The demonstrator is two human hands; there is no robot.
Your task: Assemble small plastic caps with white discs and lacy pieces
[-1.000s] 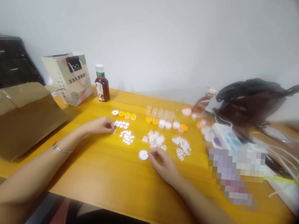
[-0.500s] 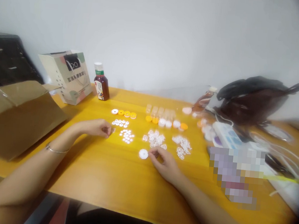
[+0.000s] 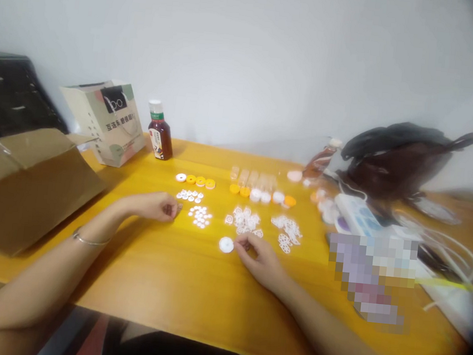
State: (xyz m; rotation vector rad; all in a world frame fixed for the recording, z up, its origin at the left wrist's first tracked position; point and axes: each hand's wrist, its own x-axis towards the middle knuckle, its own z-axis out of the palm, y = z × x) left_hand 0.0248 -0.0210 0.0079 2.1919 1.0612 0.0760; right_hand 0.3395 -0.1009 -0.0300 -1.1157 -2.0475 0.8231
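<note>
My left hand (image 3: pixel 159 206) rests on the table with its fingers curled in a pinch. Its fingertips are beside a small pile of tiny brownish pieces (image 3: pixel 180 208); whatever they hold is too small to make out. My right hand (image 3: pixel 260 259) has thumb and forefinger closed at the right edge of a white round disc (image 3: pixel 226 244), which lies flat on the table. Small white round pieces (image 3: pixel 200 216) are grouped between the hands, with white buttons-like discs (image 3: pixel 190 196) behind them. White openwork gear-shaped pieces (image 3: pixel 246 220) lie just beyond my right hand, and more openwork pieces (image 3: pixel 286 232) lie farther right.
Yellow and white round caps (image 3: pixel 200 181) stand in a row, with other caps (image 3: pixel 266 196) and clear containers (image 3: pixel 257 179) to the right. A cardboard box (image 3: pixel 30 191), paper bag (image 3: pixel 120 127) and bottle (image 3: pixel 160 137) stand left. A power strip (image 3: pixel 356 214) and dark bag (image 3: pixel 401 160) are right.
My left fingers have shifted very slightly beside the tiny brownish pieces. My right hand and the white disc stay in the same place.
</note>
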